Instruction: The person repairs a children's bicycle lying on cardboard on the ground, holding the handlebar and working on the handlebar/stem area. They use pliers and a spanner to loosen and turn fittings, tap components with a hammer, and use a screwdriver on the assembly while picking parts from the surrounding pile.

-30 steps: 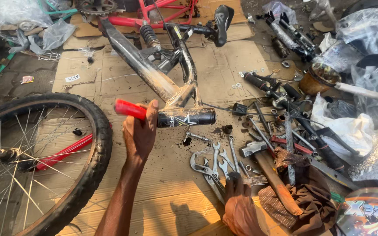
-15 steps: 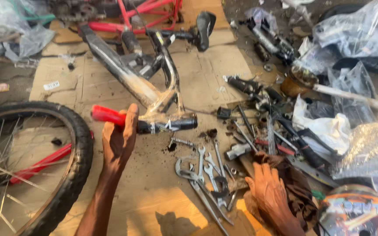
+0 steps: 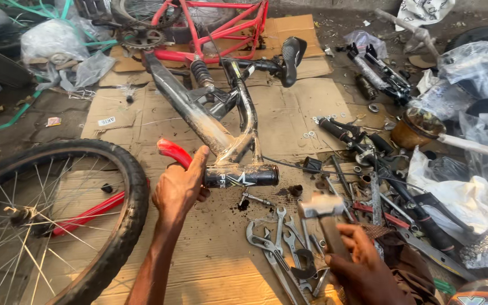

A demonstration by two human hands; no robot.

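Left hand (image 3: 179, 186) grips the red fork (image 3: 171, 151) seated in the black bicycle head tube (image 3: 243, 177) on cardboard; right hand (image 3: 362, 271) grasps a wooden-handled steel hammer (image 3: 322, 206), apparently poised mid-strike, requiring square aim.

Flattened cardboard (image 3: 289, 121) under wrenches (image 3: 280, 245), frame (image 3: 210, 121)

Glossy black metal bike frame (image 3: 210, 121), dull steel hammer head (image 3: 321, 204) and spanners (image 3: 280, 248), all on rough brown cardboard (image 3: 289, 113).
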